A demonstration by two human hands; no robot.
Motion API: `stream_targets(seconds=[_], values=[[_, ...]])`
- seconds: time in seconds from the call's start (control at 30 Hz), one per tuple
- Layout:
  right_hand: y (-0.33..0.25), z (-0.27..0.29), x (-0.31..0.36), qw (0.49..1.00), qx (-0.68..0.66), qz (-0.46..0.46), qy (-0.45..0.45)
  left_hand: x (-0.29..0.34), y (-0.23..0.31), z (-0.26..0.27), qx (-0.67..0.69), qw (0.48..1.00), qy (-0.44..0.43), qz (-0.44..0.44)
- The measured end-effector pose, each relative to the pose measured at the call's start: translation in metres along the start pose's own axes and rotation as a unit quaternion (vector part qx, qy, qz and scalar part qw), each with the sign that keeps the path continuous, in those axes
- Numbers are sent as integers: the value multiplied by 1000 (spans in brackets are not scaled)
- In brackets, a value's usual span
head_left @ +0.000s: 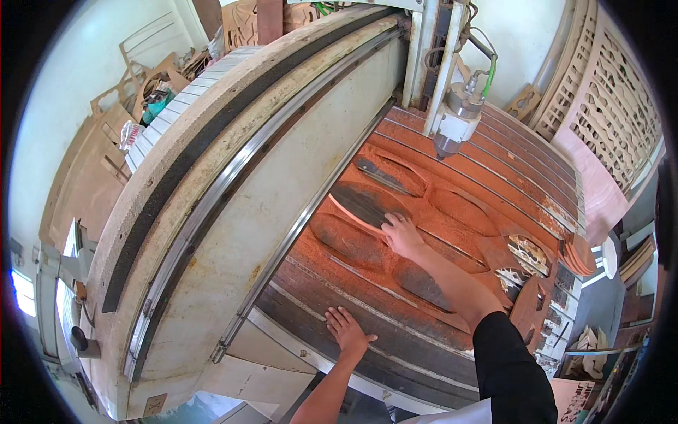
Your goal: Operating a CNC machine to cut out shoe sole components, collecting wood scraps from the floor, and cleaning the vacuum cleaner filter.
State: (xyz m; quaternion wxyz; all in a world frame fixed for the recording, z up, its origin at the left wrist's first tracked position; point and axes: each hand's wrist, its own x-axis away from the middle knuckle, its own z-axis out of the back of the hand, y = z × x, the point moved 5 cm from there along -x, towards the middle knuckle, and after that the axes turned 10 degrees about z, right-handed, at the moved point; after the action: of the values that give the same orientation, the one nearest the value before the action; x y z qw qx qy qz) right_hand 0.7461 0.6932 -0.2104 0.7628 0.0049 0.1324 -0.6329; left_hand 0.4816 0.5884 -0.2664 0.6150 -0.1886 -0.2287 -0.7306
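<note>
My right hand [402, 235] reaches over the dust-covered cut board [406, 265] with its fingers closed at the right end of a curved reddish wooden piece [353, 216]. This piece borders a dark oval opening [364, 201], its pale edge showing. Some fingertips are hard to make out. Nearer me, my left hand [345, 329] lies flat with fingers spread on the dark slotted machine bed [311, 297], holding nothing. Orange-red sawdust coats the board and fills the routed outlines around several oval shapes.
A router spindle [459, 120] hangs above the bed's far side. The machine's long gantry beam [282, 177] crosses on the left. Stacked wooden pieces [578, 254] sit at the bed's right edge, near a loose wooden part [528, 307]. Cut-out panels [614, 99] lean at the far right.
</note>
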Motion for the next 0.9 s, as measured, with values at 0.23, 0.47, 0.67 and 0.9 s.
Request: stream_targets(seconds=[0.23,0.47,0.67,0.9], values=[[8,-17,-21,964,-152,-193,-103,-1,-1,1,2,1000,5,-2],[13,-17,-41,960,-141,-230,-78,-5,3,-7,3,1000,-9,-5],[-9,-13,-43,971,-123,-204,-13,-2,-1,-2,-13,1000,6,1],[-22,-2,-15,962,-111,-249,-32,-3,-2,-10,-30,1000,7,-5]])
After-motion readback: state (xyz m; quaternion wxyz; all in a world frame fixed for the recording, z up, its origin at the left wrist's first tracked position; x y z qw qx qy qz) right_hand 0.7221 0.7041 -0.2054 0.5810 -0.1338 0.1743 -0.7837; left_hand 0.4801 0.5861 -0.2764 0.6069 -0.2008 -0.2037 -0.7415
